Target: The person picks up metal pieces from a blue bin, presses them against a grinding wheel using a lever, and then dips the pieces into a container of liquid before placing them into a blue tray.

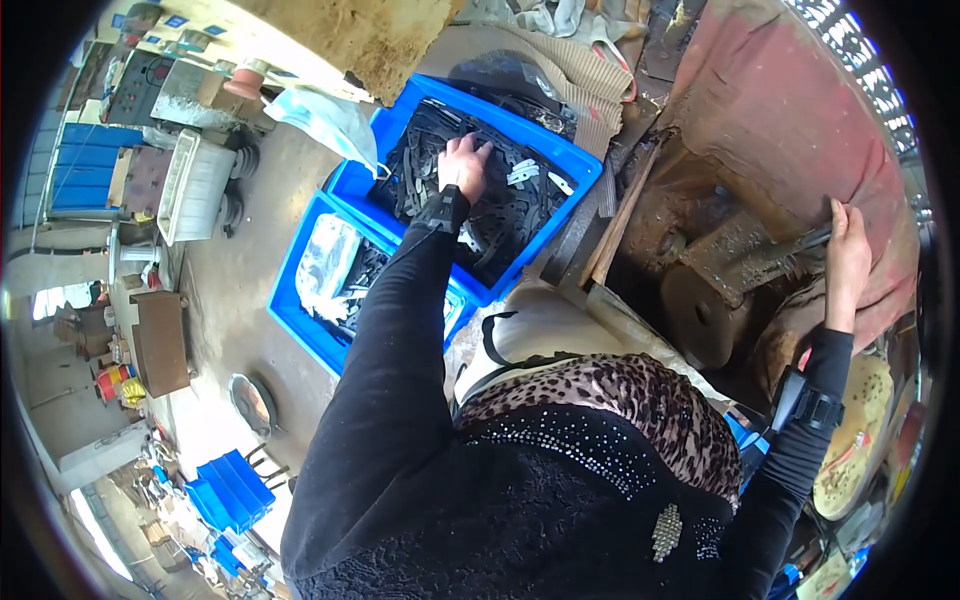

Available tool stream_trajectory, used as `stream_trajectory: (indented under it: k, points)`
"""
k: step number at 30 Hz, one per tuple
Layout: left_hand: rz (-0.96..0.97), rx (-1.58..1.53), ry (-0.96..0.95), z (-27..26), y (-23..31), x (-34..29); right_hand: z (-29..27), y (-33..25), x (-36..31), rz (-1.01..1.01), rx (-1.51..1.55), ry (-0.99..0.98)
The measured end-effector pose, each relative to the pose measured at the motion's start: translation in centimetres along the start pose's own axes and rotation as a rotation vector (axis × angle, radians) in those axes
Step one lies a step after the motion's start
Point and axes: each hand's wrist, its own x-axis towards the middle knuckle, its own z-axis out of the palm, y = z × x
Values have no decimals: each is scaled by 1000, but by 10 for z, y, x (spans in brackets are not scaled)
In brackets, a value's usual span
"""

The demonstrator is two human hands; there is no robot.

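Observation:
My left hand (pixel 464 166) reaches into a large blue bin (pixel 515 285) and touches the heap of dark flat metal parts (pixel 510 215) inside. Its fingers are spread over the pieces, with some fingertips hard to see. A few pale, shiny parts (pixel 523 173) lie among the dark ones. Off to the right, my right hand (pixel 847 255) lies against a reddish cloth cover (pixel 790 110), its visible fingers stretched out. Beside it ends a dark bar (pixel 800 245) from a dirty machine with a round disc (pixel 697 318); a grip on the bar does not show.
A second blue bin (pixel 285 300) with a clear plastic bag (pixel 328 262) adjoins the first. A face mask (pixel 325 125) hangs near its far left corner. Wooden strips (pixel 622 215) stand between bin and machine. Further left are a white tub (pixel 182 190) and a round pan (pixel 252 403).

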Motion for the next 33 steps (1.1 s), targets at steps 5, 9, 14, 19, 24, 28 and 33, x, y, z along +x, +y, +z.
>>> stream_trajectory:
  k: [5,9,14,19,24,28,33]
  points:
    - [192,134,-115,-5,-13,12,-10,-4,-9,-11,-17,-2]
    - [323,88,-200,-23,-14,21,-5,-2,-12,-26,6,11]
    - [369,-86,-76,-30,-15,7,-7,1,-10,-53,31,59]
    - [-414,-1136,-47,-49,25,-6,-8,-6,-13,-109,13,147]
    - [-339,-1353,37,-100,90,5,4,-18,-8,-53,107,98]
    - [-331,-1592,-180,-148,168,23,10,-4,-18,-94,247,67]
    - [-1,-1480,-394,-123,213,38,-10,-20,-90,-30,595,-151]
